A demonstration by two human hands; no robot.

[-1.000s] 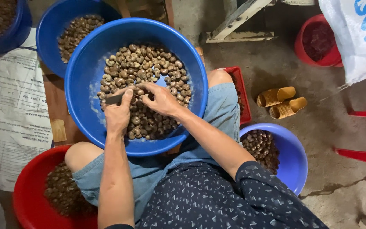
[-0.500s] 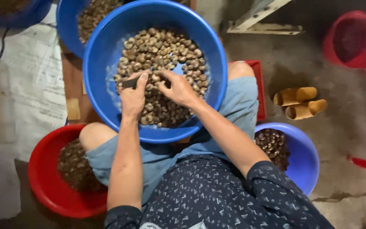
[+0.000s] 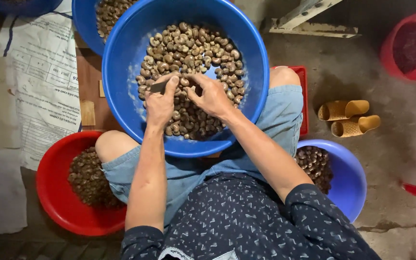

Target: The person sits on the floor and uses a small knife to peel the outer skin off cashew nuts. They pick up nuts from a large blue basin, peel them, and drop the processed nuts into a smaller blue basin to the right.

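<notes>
A big blue basin point(image 3: 121, 62) rests on my lap, filled with brown cashew nuts in shell point(image 3: 188, 53). My left hand point(image 3: 160, 103) is inside it, closed on a small dark knife point(image 3: 159, 86) that points left. My right hand point(image 3: 211, 96) lies next to it over the nuts, fingers curled toward the left hand and pinching a nut point(image 3: 185, 82) at the fingertips. Both hands touch the pile near the basin's middle.
A red basin point(image 3: 54, 202) of dark nuts sits by my left knee, a smaller blue bowl point(image 3: 355, 178) of nuts by my right. Another blue basin point(image 3: 85, 24) is behind. Yellow sandals point(image 3: 347, 118), a red bucket point(image 3: 410, 48) and printed sacks point(image 3: 44, 82) lie on the concrete floor.
The view has shifted so the basin sits higher and larger in frame. Both hands stay together over the nuts, working with small finger movements.
</notes>
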